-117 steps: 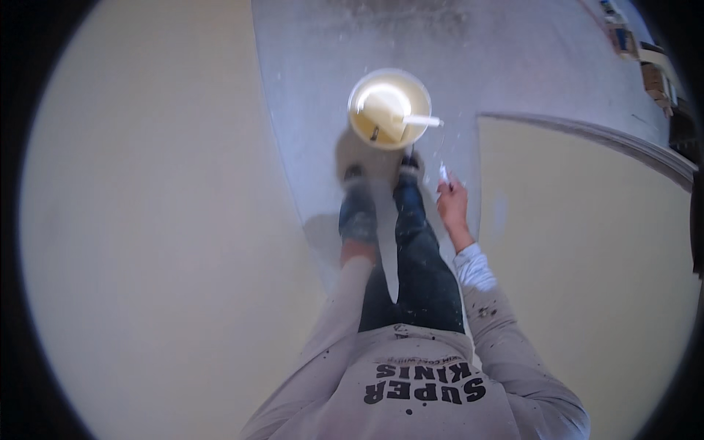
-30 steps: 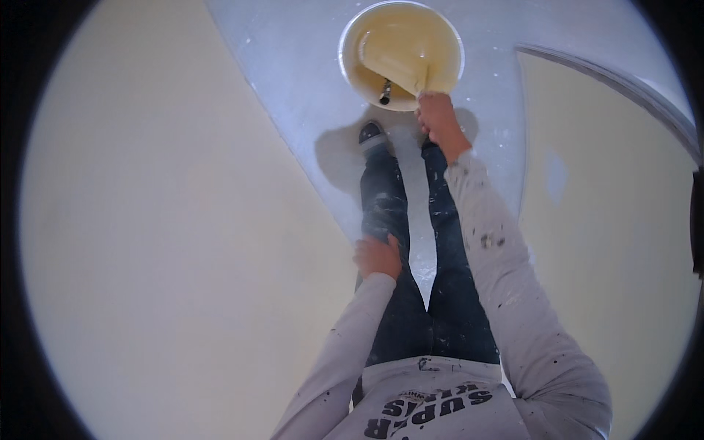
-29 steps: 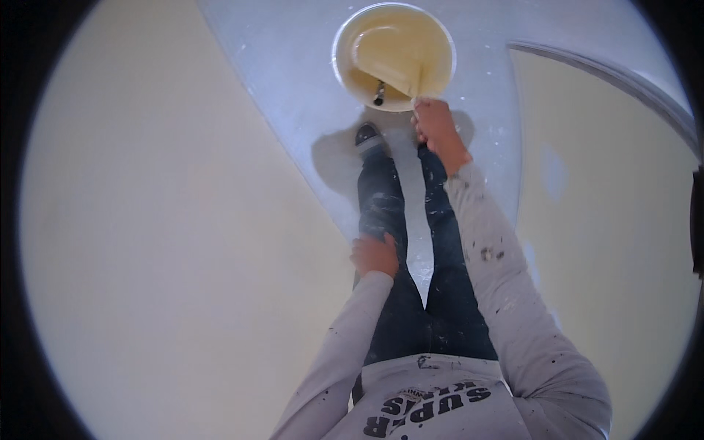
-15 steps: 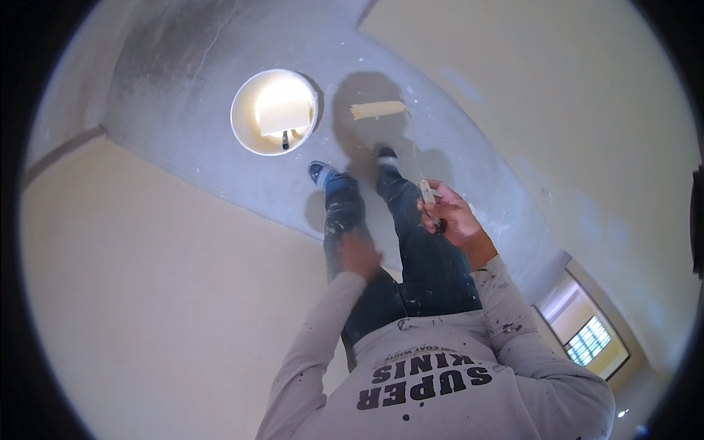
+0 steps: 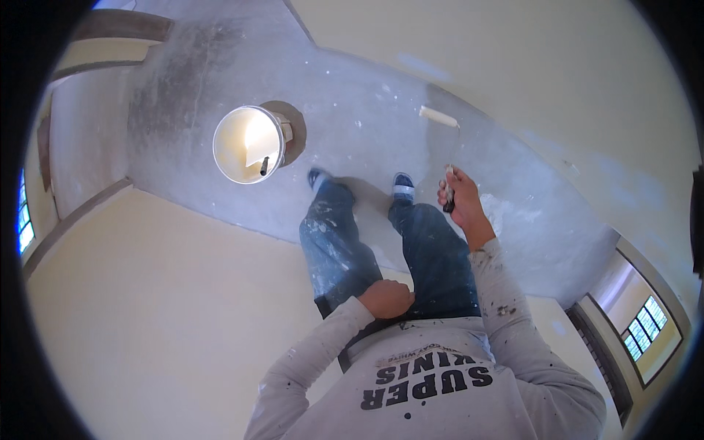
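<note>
My right hand (image 5: 462, 198) is closed round the handle of a paint roller, whose pale sleeve (image 5: 439, 116) is out above the grey floor, right of the bucket. My left hand (image 5: 389, 298) is curled at my waist over the dark, paint-marked trousers; what its fingers hold, if anything, is hidden. A round white bucket (image 5: 231, 150) stands on the floor to the left of my feet, with pale paint and a flat board inside. A short black handle (image 5: 263, 166) shows at its right side, within the rim.
Pale painted walls (image 5: 147, 308) flank the grey floor (image 5: 352, 81) on both sides. A dark step or trim (image 5: 95, 202) runs along the left. A framed opening with a barred window (image 5: 644, 326) is at lower right, and another window (image 5: 25, 216) at far left.
The roller has come up out of the bucket and over to the right. The view has turned, so the bucket now sits further left. My left hand has moved from my thigh to my waist.
</note>
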`<state>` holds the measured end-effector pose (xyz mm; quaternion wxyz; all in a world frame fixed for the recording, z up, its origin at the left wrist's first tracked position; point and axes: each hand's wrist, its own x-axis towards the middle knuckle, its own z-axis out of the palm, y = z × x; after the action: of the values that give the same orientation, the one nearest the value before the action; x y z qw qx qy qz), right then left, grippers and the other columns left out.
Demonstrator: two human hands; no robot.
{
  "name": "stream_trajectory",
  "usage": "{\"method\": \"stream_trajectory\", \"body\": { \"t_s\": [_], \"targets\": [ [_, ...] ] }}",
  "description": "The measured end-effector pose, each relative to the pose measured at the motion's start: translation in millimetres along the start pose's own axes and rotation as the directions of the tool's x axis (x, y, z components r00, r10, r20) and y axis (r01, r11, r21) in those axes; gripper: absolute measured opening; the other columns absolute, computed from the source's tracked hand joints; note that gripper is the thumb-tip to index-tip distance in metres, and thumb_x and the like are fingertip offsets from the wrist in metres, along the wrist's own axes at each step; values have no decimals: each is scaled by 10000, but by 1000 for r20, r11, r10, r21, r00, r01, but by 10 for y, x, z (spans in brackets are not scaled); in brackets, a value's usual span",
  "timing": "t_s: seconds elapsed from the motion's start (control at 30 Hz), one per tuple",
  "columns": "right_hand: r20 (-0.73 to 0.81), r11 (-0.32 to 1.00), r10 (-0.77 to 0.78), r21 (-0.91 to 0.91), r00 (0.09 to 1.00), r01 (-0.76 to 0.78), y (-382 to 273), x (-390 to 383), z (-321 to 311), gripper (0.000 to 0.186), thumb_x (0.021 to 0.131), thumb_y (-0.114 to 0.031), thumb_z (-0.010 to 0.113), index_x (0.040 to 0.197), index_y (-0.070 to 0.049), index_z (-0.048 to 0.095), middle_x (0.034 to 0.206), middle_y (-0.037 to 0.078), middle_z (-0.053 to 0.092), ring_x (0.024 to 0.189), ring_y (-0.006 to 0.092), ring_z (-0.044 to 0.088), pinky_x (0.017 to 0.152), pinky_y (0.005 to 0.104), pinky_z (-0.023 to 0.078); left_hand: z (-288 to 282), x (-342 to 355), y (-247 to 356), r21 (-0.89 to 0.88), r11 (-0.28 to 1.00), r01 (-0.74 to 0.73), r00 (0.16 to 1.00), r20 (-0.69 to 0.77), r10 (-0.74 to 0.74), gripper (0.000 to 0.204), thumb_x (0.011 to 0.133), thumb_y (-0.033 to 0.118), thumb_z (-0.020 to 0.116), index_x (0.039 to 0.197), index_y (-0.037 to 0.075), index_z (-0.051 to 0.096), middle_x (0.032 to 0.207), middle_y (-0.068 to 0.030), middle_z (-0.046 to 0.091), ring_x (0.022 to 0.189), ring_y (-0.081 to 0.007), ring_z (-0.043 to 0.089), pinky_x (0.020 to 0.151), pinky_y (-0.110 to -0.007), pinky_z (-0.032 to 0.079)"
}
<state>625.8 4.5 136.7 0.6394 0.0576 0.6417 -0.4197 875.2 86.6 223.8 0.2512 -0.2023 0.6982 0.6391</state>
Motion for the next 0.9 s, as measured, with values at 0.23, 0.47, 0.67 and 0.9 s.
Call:
{"method": "stream_trajectory", "body": {
  "t_s": [0.23, 0.47, 0.67, 0.9],
  "targets": [
    [49, 992, -83, 99, 995, 78, -65, 1165, 55, 144, 1011, -134, 509, 1143, -79, 526, 793, 54, 524, 591, 117, 486, 484, 246, 402, -684, 1020, -958, -322, 884, -338, 937, -197, 287, 424, 964, 328, 471, 894, -34, 680, 817, -164, 700, 824, -351, 675, 788, -418, 512],
    [133, 964, -185, 219, 974, 153, 38, 2201, 137, 73, 990, -84, 529, 1035, -29, 514, 785, 59, 509, 603, 141, 505, 496, 277, 435, -2166, 1652, -1126, 27, 996, -84, 905, -416, 88, 365, 924, 290, 532, 767, -14, 659, 686, -141, 672, 687, -330, 671, 678, -428, 508],
    [157, 938, -286, 245, 945, 244, 18, 2862, 273, 77, 986, -72, 525, 1032, -14, 504, 803, 75, 509, 612, 147, 508, 505, 278, 448, -2182, 2075, -1835, 285, 956, -64, 888, -421, 184, 322, 920, 294, 586, 843, -10, 660, 729, -203, 663, 741, -407, 653, 704, -486, 498],
    [202, 940, -299, 233, 933, 250, 138, 3457, 93, 80, 979, -68, 526, 992, 4, 493, 798, 83, 506, 614, 148, 501, 493, 266, 426, -2215, 1927, -1776, 410, 911, -35, 834, -491, 252, 316, 907, 294, 610, 1017, 0, 651, 814, -238, 668, 828, -428, 649, 763, -498, 498]
  ]
}}
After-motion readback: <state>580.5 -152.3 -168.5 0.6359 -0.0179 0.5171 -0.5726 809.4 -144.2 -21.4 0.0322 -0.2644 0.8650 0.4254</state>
